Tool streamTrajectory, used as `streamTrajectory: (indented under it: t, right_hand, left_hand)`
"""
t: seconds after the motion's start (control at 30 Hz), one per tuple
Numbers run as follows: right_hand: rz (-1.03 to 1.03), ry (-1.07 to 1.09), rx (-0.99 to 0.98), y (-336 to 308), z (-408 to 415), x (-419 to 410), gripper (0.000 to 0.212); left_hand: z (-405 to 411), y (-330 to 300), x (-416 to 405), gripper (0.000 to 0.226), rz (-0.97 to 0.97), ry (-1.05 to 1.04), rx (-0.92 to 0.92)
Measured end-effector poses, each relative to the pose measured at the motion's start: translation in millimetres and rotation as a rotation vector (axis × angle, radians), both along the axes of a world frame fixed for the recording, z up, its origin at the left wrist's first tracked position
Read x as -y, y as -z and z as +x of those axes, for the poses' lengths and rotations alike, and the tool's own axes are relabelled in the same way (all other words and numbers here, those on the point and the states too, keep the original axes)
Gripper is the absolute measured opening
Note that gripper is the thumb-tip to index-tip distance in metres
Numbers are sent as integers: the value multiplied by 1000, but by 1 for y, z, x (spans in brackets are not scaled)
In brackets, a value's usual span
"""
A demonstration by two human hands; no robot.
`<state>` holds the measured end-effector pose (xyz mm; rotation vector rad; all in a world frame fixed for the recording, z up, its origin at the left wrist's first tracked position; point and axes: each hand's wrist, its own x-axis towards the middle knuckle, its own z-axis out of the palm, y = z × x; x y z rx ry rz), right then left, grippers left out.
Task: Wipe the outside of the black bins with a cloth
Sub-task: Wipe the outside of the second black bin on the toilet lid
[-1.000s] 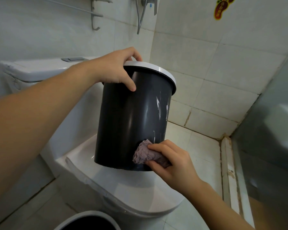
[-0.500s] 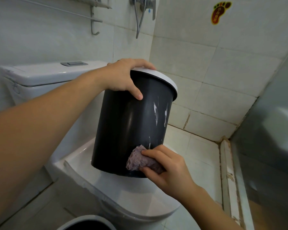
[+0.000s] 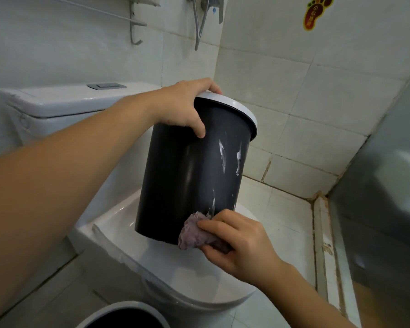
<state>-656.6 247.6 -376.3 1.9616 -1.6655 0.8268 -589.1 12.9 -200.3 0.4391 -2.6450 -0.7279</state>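
A black bin (image 3: 180, 176) with a white rim is tilted above the closed toilet lid (image 3: 175, 263). My left hand (image 3: 182, 107) grips its upper edge, thumb down the side. White smears streak the bin's right side. My right hand (image 3: 237, 242) pinches a crumpled purple cloth (image 3: 194, 233) and presses it against the bin's lower edge. The rim of a second black bin (image 3: 126, 313) shows at the bottom of the view, on the floor.
The white toilet cistern (image 3: 64, 102) stands behind on the left. Tiled walls close in at the back, with a towel rail (image 3: 118, 17) and a shower hose (image 3: 199, 27). A glass partition (image 3: 384, 185) rises on the right above a raised sill.
My right hand has slid the cloth slightly down the bin's lower side. The bin has sunk a little in the view; my left hand keeps its grip.
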Motion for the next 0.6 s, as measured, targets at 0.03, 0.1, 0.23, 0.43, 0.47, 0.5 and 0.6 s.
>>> streamTrajectory:
  t: [0.03, 0.1, 0.23, 0.43, 0.47, 0.5, 0.6]
  right_hand:
    - [18, -9, -38, 0, 1, 0, 24]
    - [40, -11, -104, -6, 0, 1, 24]
    - [-41, 106, -107, -31, -7, 16, 27]
    - [-82, 155, -97, -35, -4, 21, 30]
    - [-43, 123, -130, -29, -2, 17, 29]
    - [-4, 96, -167, -25, 0, 14, 28]
    - [31, 71, -227, -27, -3, 12, 27]
  left_hand:
    - [2, -1, 1, 76, 12, 2, 3]
    - [5, -3, 1, 74, 30, 8, 11]
    - [8, -3, 1, 74, 18, 8, 12]
    - [12, -1, 2, 75, -7, 2, 5]
    - [14, -1, 3, 75, -3, 2, 7]
    - [15, -1, 3, 75, 0, 1, 9]
    - [17, 0, 2, 75, -7, -2, 3]
